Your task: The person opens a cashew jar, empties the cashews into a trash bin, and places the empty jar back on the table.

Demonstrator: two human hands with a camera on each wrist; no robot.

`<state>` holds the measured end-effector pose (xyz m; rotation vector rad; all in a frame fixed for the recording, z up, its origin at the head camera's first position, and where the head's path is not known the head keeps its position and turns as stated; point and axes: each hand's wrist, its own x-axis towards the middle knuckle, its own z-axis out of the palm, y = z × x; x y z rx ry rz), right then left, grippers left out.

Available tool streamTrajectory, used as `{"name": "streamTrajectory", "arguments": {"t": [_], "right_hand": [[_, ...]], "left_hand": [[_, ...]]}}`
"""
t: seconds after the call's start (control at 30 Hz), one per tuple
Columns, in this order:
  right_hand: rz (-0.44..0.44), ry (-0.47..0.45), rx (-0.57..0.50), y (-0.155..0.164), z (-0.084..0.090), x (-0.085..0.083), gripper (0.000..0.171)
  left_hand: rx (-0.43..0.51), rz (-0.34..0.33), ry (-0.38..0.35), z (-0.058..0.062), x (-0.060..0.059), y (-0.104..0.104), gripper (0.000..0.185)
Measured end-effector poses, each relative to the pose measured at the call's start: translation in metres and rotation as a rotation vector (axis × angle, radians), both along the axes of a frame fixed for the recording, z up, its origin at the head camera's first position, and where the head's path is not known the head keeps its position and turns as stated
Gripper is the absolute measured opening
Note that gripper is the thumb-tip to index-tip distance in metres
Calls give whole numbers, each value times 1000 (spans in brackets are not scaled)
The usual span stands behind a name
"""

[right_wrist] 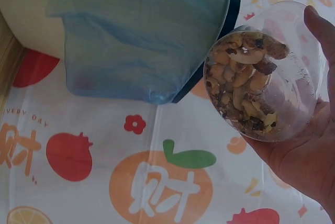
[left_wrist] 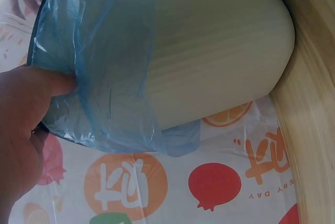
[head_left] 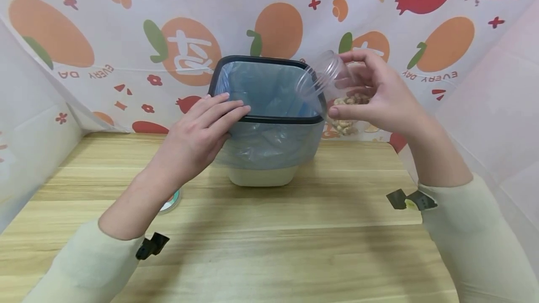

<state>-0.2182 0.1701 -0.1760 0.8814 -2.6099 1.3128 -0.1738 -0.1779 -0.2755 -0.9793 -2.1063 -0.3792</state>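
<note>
A cream waste bin (head_left: 262, 174) with a dark rim (head_left: 269, 119) and a blue plastic liner (head_left: 269, 90) stands on the wooden table (head_left: 269, 247). My left hand (head_left: 202, 132) rests with straight fingers on the bin's near left rim; in the left wrist view my left hand (left_wrist: 31, 124) presses the liner (left_wrist: 104, 67) against the bin (left_wrist: 214, 41). My right hand (head_left: 375, 95) grips a clear plastic jar (head_left: 326, 81), tilted with its open mouth over the bin's right rim. In the right wrist view the jar (right_wrist: 261, 72) holds mixed nuts (right_wrist: 243, 90) in my right hand (right_wrist: 309, 150).
A fruit-print cloth (head_left: 126, 36) hangs behind and at both sides of the table. A small round lid (head_left: 171, 201) lies on the wood under my left forearm. The near half of the table is bare wood.
</note>
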Motion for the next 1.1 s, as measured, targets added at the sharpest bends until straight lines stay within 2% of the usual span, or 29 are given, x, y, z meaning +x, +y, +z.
{"name": "streamTrajectory", "arguments": {"t": [0.47, 0.7, 1.1], "right_hand": [[-24, 11, 131, -4, 12, -24, 86], [-29, 52, 189, -6, 14, -29, 88], [-24, 32, 269, -11, 17, -39, 90]], "left_hand": [[14, -12, 14, -1, 0, 0, 68], [13, -13, 13, -1, 0, 0, 68], [0, -4, 6, -3, 0, -2, 69]]}}
